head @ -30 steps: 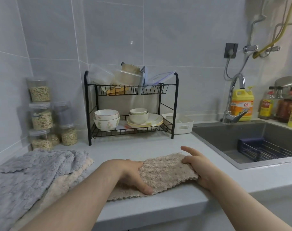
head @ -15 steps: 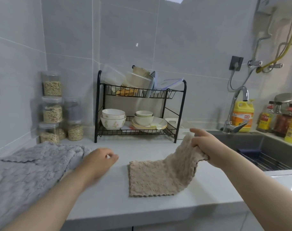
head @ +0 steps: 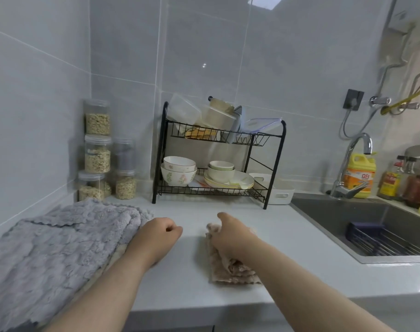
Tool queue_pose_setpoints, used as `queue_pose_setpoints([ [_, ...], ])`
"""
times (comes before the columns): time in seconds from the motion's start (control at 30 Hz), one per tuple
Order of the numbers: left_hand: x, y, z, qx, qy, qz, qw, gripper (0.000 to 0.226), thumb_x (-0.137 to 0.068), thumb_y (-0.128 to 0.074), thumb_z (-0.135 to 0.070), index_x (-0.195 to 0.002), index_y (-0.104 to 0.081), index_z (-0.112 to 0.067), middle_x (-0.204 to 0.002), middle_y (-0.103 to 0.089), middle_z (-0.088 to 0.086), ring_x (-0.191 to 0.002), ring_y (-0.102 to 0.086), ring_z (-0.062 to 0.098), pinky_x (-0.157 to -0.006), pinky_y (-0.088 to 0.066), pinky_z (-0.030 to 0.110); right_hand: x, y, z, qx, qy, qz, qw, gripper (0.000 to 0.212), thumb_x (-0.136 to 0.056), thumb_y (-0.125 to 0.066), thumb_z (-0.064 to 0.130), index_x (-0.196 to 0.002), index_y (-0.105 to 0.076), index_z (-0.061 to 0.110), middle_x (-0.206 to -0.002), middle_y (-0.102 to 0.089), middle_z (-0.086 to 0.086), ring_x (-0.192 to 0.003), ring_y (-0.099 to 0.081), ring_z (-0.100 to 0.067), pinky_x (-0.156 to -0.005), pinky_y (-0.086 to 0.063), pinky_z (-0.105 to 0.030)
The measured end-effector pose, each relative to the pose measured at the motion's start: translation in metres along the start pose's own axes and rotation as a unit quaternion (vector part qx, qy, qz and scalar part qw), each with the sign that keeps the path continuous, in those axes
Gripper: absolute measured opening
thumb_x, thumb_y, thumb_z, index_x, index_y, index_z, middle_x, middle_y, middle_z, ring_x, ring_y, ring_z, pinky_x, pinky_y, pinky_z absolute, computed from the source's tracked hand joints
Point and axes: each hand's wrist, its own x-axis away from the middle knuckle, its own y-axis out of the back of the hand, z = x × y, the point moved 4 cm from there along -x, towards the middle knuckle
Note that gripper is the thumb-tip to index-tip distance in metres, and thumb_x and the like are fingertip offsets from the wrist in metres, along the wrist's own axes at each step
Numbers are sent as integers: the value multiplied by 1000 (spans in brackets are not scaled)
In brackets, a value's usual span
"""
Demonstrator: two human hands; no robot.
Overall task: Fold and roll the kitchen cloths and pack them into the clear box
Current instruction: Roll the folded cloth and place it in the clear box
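Tiled kitchen: pale surface (head: 288,236) beside one sink (head: 362,219). One beige cloth (head: 230,271) is gripped by the fingers of the right hand (head: 230,238); the left hand (head: 156,238) is clenched, empty. Five jars (head: 97,154) are stacked.

Greys, beige, black and yellow
Lower left, bumpy-textured grey cloths (head: 60,248); centre, beige cloth (head: 230,271); black wire rack (head: 279,164) holds floral-print bowls (head: 177,176); yellow bottle (head: 359,176) at right.

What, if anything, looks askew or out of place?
Clear containers atop the rack are heaped at tilted angles, with a lid leaning at the right end. The beige cloth under the right hand is bunched. Nothing looks spilled.
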Motion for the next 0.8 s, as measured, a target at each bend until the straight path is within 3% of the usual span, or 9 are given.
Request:
queue_pose_setpoints([
  [0.17,-1,-1,0,-3,-2,-4,1000,34,-87,-56,-34,-60,-46,-15,-56,-50,-2,-60,-48,18,-56,-37,29,18,-20,15,94,43,48,994,49,-94,-47,42,-126,-52,5,-130,-53,-16,-123,-45,-30,-97,-38,-35],
  [0.27,-4,-3,1,-1,-6,1,1000,34,-87,-53,-34,-60,-41,-16,-56,-44,-2,-58,-42,19,-56,-33,30,23,-8,5,-47,40,75,995,32,-98,-43,38,-108,-58,11,-116,-59,-12,-109,-53,-28,-94,-44,-38],
  [0.37,-4,-4,3,4,-7,1,1000,33,-87,-51,-34,-60,-37,-20,-57,-39,-3,-56,-38,16,-56,-29,29,29,16,-15,-287,-2,62,956,21,-96,-52,27,-116,-58,22,-107,-65,-9,-88,-64,-27,-72,-55,-37],
  [0.43,-2,-4,1,-5,-4,2,1000,33,-87,-50,-35,-61,-40,-18,-58,-41,-1,-56,-39,17,-56,-30,30,23,34,-34,-343,6,-4,939,24,-96,-53,15,-118,-62,18,-108,-68,-8,-84,-67,-24,-74,-56,-41],
  [0.53,3,-3,-7,-33,-13,-7,999,38,-92,-48,-37,-68,-51,-7,-64,-53,5,-67,-54,27,-59,-36,32,18,45,-63,-164,33,-103,981,32,-96,-50,18,-124,-61,25,-128,-62,3,-96,-63,-13,-85,-50,-28],
  [0.63,10,-2,-37,16,-93,-25,995,34,-95,-48,-36,-79,-66,-12,-83,-63,-5,-88,-60,21,-76,-43,32,20,20,-83,-91,53,-43,994,42,-96,-53,26,-138,-51,26,-144,-44,12,-113,-60,-15,-86,-43,-9],
  [0.7,15,-9,-75,41,-169,1,985,27,-98,-48,-30,-113,-69,-20,-112,-58,-17,-110,-52,4,-94,-38,21,21,9,-90,-57,62,-19,996,47,-96,-53,33,-142,-47,29,-152,-35,11,-133,-45,-15,-102,-34,-12],
  [0.8,20,-45,-114,-38,-233,124,964,42,-101,-41,-28,-143,-43,-25,-144,-36,-19,-140,-24,0,-114,-16,21,14,3,-97,-27,63,3,998,50,-97,-49,36,-146,-40,34,-161,-22,8,-146,-25,-12,-117,-16,-25],
])
